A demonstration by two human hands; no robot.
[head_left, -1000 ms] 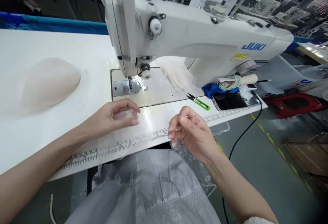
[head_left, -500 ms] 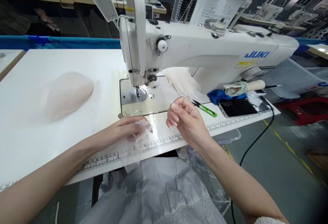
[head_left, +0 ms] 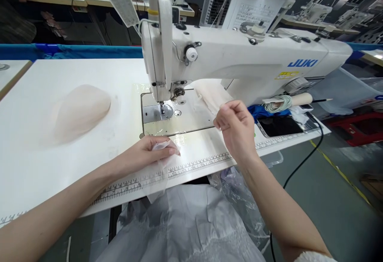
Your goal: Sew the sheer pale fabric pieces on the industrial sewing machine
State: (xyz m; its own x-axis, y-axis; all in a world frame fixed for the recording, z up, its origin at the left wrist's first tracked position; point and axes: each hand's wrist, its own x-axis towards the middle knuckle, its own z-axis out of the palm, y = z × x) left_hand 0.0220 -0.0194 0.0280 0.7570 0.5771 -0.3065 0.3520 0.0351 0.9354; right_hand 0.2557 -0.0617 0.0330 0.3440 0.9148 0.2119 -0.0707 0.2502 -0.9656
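My left hand is closed on a thin, sheer white piece of fabric, which hangs over the table's front edge. The hand rests in front of the needle plate of the white sewing machine. My right hand is raised to the right of the needle area, its fingers curled together; what they hold, if anything, cannot be made out. Just behind its fingertips lies a pale cream fabric under the machine's arm. Green-handled thread snips are almost wholly hidden behind the right hand.
A sheer beige fabric piece lies on the left of the white table. A ruler strip runs along the front edge. To the right are a phone, a blue cloth and a coil of cord.
My right hand has moved right and slightly up, closer to the cream fabric, and now covers the snips. The left hand keeps its hold on the sheer fabric, almost in place.
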